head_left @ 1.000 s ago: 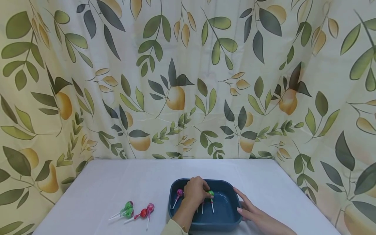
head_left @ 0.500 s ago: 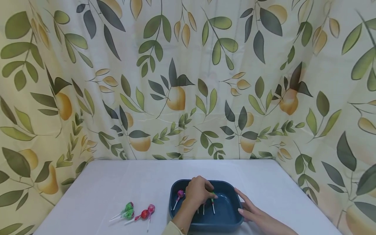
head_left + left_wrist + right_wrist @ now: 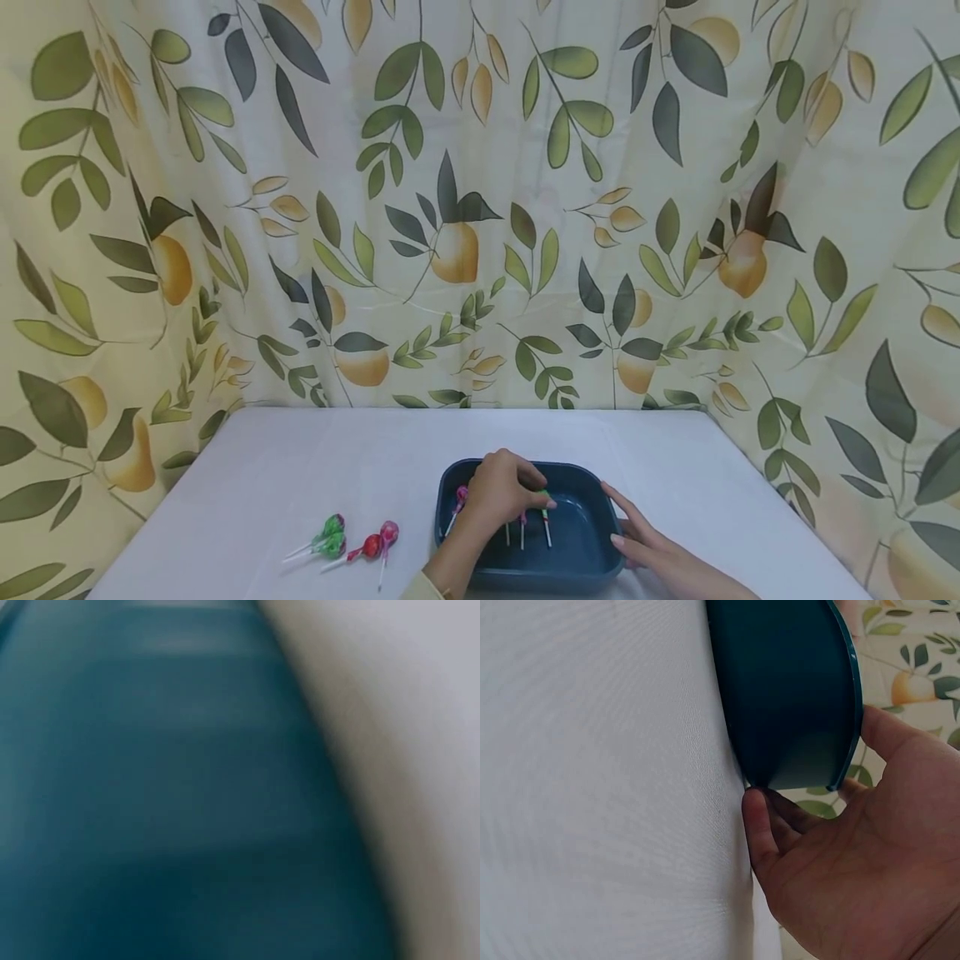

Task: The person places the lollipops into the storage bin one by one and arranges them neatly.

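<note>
In the head view my left hand [image 3: 501, 490] reaches into a dark blue tray [image 3: 562, 579]. Its thumb and fingers pinch a green lollipop [image 3: 547, 525] near the head, which they mostly cover. More lollipop sticks [image 3: 522, 533] lie beside it, their heads hidden under the hand. A pink-purple lollipop [image 3: 462, 494] lies at the tray's left side, partly behind the wrist. My right hand [image 3: 648, 542] touches the tray's right end with extended fingers; the right wrist view shows fingertips [image 3: 756, 814] against the end wall and another finger at the rim. The left wrist view is blurred blue.
On the white table [image 3: 300, 467], left of the tray, lie two green lollipops [image 3: 330, 542], a red lollipop [image 3: 372, 547] and a pink lollipop [image 3: 388, 533]. A leaf-and-fruit patterned curtain [image 3: 480, 333] hangs behind the table and at both sides.
The left thumb has moved over the green lollipop's head, covering more of it. The left wrist has shifted slightly left, hiding more of the pink-purple lollipop. The right hand stays at the tray's end.
</note>
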`<state>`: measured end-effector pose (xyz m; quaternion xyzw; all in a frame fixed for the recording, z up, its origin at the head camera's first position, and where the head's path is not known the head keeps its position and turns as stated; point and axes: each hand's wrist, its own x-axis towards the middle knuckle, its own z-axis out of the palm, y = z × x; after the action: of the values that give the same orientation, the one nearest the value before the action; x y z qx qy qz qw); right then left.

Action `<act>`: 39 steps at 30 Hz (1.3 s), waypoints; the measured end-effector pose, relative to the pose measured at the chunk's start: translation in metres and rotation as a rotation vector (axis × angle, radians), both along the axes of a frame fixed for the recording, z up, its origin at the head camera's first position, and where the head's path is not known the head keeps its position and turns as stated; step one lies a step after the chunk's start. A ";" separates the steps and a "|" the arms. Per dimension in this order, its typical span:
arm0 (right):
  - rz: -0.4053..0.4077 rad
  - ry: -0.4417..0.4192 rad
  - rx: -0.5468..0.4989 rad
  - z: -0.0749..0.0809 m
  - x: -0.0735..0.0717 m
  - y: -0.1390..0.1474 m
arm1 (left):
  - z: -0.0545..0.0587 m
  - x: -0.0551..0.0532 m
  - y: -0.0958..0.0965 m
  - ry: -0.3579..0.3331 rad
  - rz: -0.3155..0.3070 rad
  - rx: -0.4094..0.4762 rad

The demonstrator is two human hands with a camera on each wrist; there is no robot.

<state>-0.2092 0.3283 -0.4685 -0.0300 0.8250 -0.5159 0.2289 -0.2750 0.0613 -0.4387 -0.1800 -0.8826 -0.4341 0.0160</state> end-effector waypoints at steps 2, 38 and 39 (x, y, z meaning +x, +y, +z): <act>-0.009 -0.010 -0.004 0.000 0.000 0.000 | 0.003 0.001 -0.003 -0.007 -0.003 -0.001; -0.013 -0.053 -0.096 -0.005 -0.008 0.002 | -0.002 0.002 -0.088 0.019 -0.110 0.094; -0.012 -0.052 -0.094 -0.005 -0.007 0.002 | -0.002 0.002 -0.090 0.017 -0.111 0.096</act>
<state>-0.2165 0.3304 -0.4733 -0.0223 0.7939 -0.5559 0.2454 -0.2734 -0.0292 -0.4408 -0.2314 -0.8492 -0.4747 0.0078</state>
